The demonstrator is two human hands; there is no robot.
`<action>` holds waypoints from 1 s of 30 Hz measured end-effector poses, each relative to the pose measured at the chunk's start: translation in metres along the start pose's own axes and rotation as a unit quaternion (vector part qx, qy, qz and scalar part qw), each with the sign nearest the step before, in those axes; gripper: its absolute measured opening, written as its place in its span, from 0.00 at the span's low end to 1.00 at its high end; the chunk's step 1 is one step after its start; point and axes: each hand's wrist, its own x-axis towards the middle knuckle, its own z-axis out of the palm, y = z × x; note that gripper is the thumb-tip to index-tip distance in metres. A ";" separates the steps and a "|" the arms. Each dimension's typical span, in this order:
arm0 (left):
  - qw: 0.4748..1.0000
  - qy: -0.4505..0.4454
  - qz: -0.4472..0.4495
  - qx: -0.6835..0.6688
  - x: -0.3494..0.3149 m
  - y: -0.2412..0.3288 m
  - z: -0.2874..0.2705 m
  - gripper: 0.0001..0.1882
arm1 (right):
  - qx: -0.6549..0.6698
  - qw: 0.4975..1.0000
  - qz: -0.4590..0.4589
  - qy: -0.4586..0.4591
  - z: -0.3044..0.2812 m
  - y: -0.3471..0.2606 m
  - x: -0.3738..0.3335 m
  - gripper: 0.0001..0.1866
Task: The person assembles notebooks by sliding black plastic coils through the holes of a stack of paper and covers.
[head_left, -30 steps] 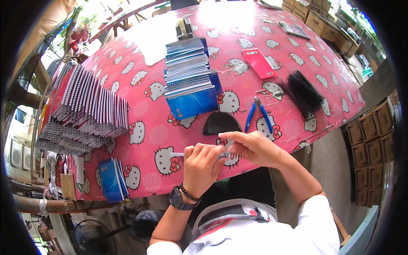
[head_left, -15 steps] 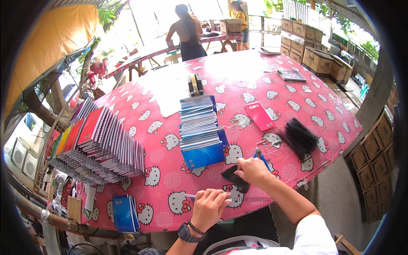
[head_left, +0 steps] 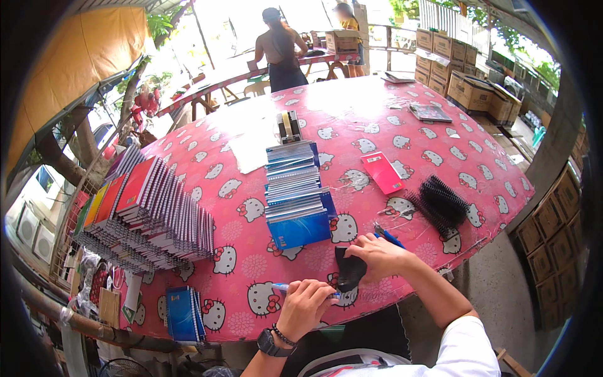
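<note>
Notebook (head_left: 280, 287), edge-on with its long side running roughly left to right, sits pinched in your left hand (head_left: 308, 306), the nearer one, its middle hidden there, just below and left of the black pad (head_left: 350, 270) your right hand (head_left: 380, 257) pinches (whether they touch is unclear).

This looks like an open-air workshop for paper goods — spiral-bound notebooks (head_left: 166, 220) are piled high at the left, and loose black coils (head_left: 443, 204) lie right of centre on a pink-covered table (head_left: 440, 267). Brown cartons (head_left: 546, 251) line the right edge; an orange tarp (head_left: 81, 50) and tree trunks (head_left: 81, 147) fill the upper left.
</note>
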 end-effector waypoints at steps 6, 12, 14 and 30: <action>0.999 0.028 -0.038 -0.024 0.007 0.006 0.002 0.09 | 0.036 0.977 -0.090 0.188 0.038 0.004 0.009 0.34; 0.987 0.123 -0.074 0.067 -0.003 0.002 -0.001 0.15 | 0.589 0.790 -0.133 0.107 0.026 0.000 -0.014 0.32; 0.988 0.108 -0.076 0.081 -0.013 -0.012 0.000 0.16 | 0.644 0.727 -0.237 0.031 0.031 -0.021 -0.014 0.30; 0.987 0.131 -0.096 0.016 -0.022 -0.027 0.007 0.36 | 0.345 0.928 -0.116 0.079 0.015 -0.041 0.005 0.26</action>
